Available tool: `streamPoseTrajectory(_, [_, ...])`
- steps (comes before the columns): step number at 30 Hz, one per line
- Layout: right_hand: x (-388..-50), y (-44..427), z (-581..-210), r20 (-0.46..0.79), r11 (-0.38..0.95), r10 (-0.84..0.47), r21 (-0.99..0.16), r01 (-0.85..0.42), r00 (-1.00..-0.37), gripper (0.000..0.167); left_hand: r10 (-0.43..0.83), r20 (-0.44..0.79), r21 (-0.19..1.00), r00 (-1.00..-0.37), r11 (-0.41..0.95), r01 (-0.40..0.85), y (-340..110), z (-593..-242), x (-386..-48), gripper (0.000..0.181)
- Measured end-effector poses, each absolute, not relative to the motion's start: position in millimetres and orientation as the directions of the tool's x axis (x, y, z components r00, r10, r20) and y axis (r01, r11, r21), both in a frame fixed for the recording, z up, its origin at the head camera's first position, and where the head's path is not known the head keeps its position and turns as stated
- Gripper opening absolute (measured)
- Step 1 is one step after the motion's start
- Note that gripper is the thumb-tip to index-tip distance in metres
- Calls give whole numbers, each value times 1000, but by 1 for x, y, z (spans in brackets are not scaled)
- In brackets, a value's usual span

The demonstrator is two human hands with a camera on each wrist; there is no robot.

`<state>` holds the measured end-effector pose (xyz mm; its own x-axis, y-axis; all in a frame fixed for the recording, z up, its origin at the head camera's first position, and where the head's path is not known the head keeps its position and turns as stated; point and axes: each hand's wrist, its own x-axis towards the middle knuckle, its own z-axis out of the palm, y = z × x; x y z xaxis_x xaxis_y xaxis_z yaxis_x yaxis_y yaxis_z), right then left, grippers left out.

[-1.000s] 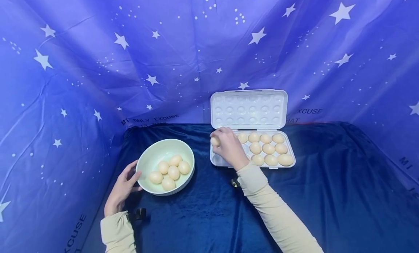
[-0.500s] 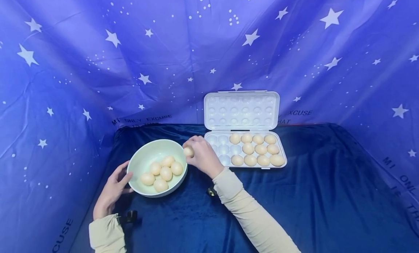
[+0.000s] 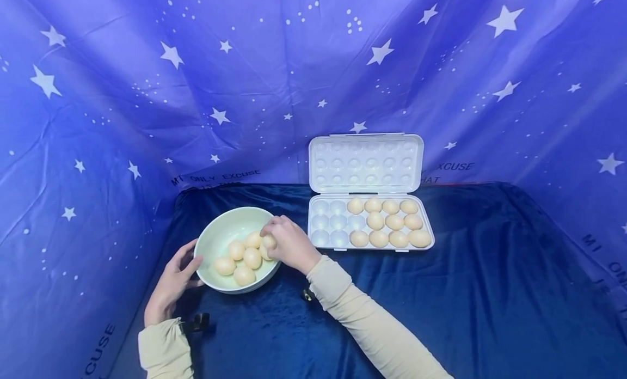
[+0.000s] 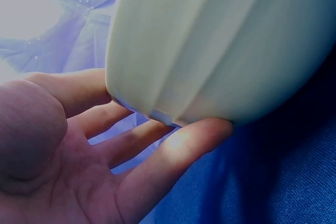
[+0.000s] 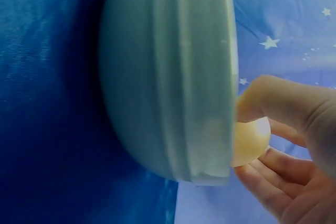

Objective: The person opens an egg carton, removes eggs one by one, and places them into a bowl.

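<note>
A pale green bowl with several eggs in it stands on the left part of the table. My left hand holds the bowl at its left side, thumb at the rim and fingers against the outer wall. At the right rim my right hand pinches an egg between thumb and fingers, just inside the bowl. In the head view this egg is partly covered by the fingers. To the right lies an egg carton, lid up, with eggs filling its right part and bare hollows at its left.
The carton's white lid leans back near the starry blue curtain. Dark blue cloth covers the table. Small black devices are strapped at both wrists, the left one hanging beside the sleeve.
My right hand has carried the egg left from the carton to the bowl's right rim, reaching inside it now. A front-row hollow at the carton's left is uncovered. My left hand keeps its hold.
</note>
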<state>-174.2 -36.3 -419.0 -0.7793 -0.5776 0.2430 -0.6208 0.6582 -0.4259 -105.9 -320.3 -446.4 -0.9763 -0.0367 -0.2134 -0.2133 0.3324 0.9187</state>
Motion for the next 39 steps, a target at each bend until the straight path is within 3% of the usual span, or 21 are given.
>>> streamPoseTrajectory(12, [-171, -50, -431, 203, 718, -607, -274, -640, -768, 31, -44, -205, 926, -978, 314, -208, -319, -447, -106, 56])
streamPoseTrajectory(22, [-175, -60, -428, 100, 735, -655, -146, -662, -749, 21, -46, -195, 928, -980, 315, -199, -320, -448, -107, 56])
streamPoseTrajectory(32, [-177, -60, -423, 97, 729, -667, -120, -674, -739, 20, -41, -182, 934, -982, 305, -186, -320, -447, -107, 56])
streamPoseTrajectory(39, [-184, -53, -415, 111, 718, -663, -182, -671, -740, 23, -42, -185, 931, -982, 312, -189, -321, -447, -107, 56])
